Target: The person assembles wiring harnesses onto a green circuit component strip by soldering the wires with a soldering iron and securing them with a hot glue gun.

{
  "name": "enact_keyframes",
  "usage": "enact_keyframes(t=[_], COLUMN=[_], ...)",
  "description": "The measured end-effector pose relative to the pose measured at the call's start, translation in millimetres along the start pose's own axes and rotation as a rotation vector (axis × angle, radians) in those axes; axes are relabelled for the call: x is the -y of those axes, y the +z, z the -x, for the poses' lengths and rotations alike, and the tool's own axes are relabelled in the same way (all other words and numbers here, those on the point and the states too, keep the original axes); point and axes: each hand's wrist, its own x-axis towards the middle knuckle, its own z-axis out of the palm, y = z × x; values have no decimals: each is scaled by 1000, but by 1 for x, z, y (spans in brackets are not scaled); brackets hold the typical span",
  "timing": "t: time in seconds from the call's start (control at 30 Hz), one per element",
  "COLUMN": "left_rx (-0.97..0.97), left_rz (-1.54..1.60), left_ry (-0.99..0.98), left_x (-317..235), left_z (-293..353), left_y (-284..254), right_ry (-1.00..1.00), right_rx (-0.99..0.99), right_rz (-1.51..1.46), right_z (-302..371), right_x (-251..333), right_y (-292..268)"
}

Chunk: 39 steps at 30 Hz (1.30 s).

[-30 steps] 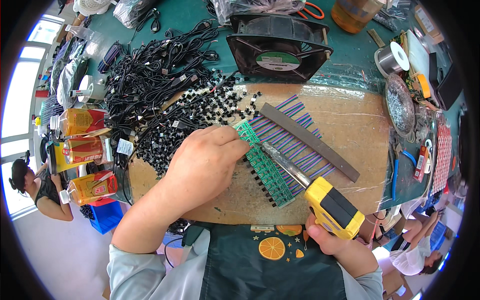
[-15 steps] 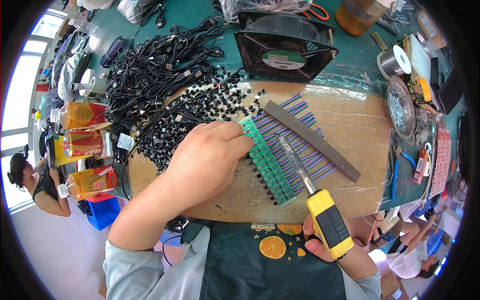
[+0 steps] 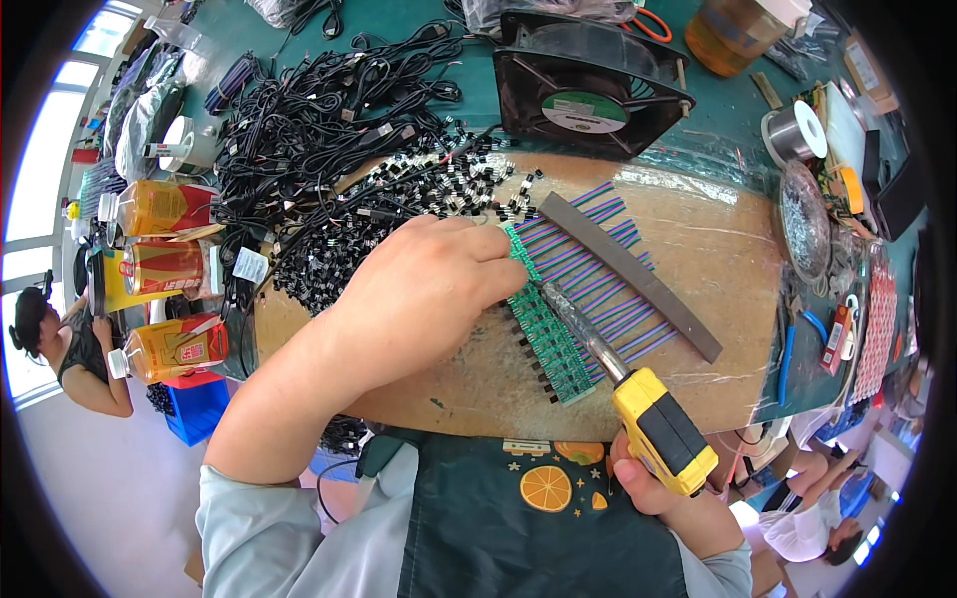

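My left hand (image 3: 429, 284) is closed in a pinch at the far end of a green circuit board strip (image 3: 554, 344); whatever its fingers hold is hidden. My right hand (image 3: 646, 480) grips a soldering iron (image 3: 663, 429) with a yellow and black handle. The iron's dark tip lies at the board's right edge, close to the left fingertips. Purple, blue and green wires (image 3: 620, 317) run out from the board's right side in a row, and a flat grey-brown bar (image 3: 633, 274) lies across them. Small black connectors (image 3: 538, 367) stick out along its left side.
A heap of small black connectors (image 3: 319, 244) and black cables (image 3: 329, 130) fills the left. Behind the work stands a black fan (image 3: 593, 90). On the right are a solder spool (image 3: 797, 132), a metal dish (image 3: 803, 219) and blue-handled pliers (image 3: 788, 354). Drink bottles (image 3: 171, 267) line the left edge.
The soldering iron's tip has moved left and toward me, up to the board's edge. My left hand keeps its place at the board's far end. The whole view has shifted slightly.
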Motion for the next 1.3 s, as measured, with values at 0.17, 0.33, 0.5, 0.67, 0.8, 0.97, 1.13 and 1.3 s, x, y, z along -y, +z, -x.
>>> enact_keyframes(t=[0.17, 0.33, 0.5, 0.67, 0.8, 0.97, 1.13, 1.3], left_rx=[4, -9, -8, -14, -16, -4, -21, -8], left_rz=[2, 3, 2, 3, 4, 4, 21, 5], left_ry=[19, 31, 21, 16, 14, 17, 18, 14], left_x=[2, 3, 2, 1, 1, 1, 1, 0], left_z=[-1, -2, -2, -2, -2, -3, -1, 1], left_y=[1, 1, 0, 2, 1, 1, 1, 0], right_ry=[8, 19, 16, 37, -12, 49, 48, 51], right_rx=[-21, 4, 5, -31, -12, -48, -37, -57], right_rz=[19, 57, 41, 49, 45, -31, -30, -76], right_z=[1, 1, 0, 0, 4, 5, 6, 6], right_x=[-3, -3, -5, 0, -9, -9, -13, -14], right_y=[1, 0, 1, 1, 0, 0, 0, 2])
